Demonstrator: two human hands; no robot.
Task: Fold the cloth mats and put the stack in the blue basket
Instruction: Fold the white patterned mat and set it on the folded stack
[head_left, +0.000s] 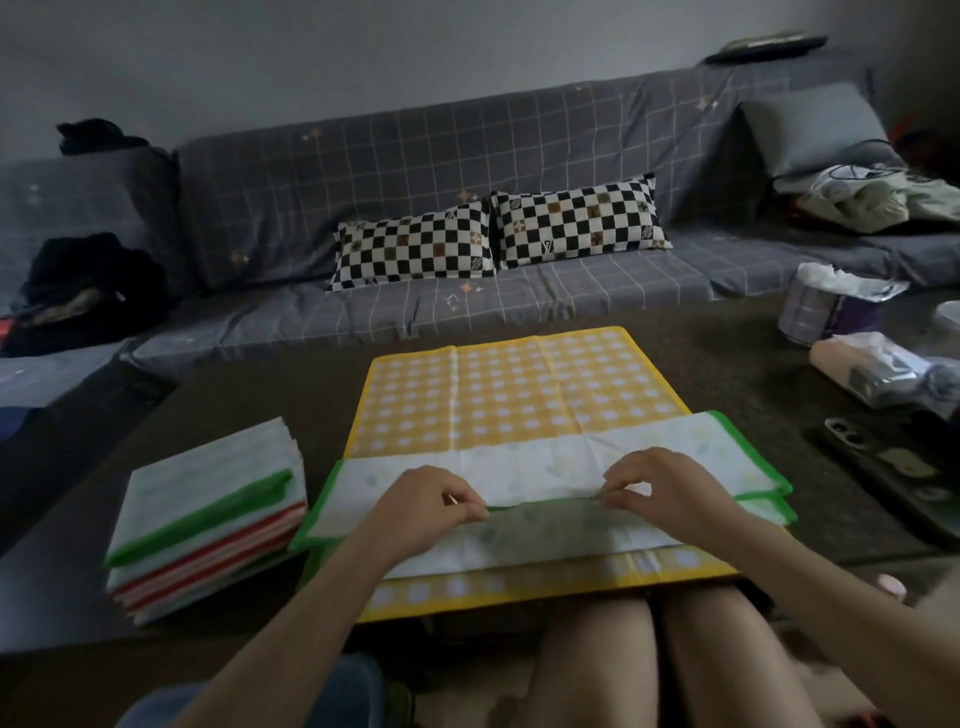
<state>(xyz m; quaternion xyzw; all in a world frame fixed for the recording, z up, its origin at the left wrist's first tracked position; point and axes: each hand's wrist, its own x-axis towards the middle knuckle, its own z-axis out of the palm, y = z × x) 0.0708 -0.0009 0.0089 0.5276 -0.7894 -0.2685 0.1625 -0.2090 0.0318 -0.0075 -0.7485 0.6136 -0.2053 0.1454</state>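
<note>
On the table, atop the yellow mat (498, 389), my left hand (431, 506) & right hand (660, 491) both pinch the green-edged mat (545, 467) — I'd match edges, keep tension even, then crease flat w/ palms.

a dim room with a pale bare wall (311, 57) behind a long grey grid-patterned sofa (415, 171) bearing two checkered cushions (415, 247), fronted by a dark low table (234, 395).
</note>
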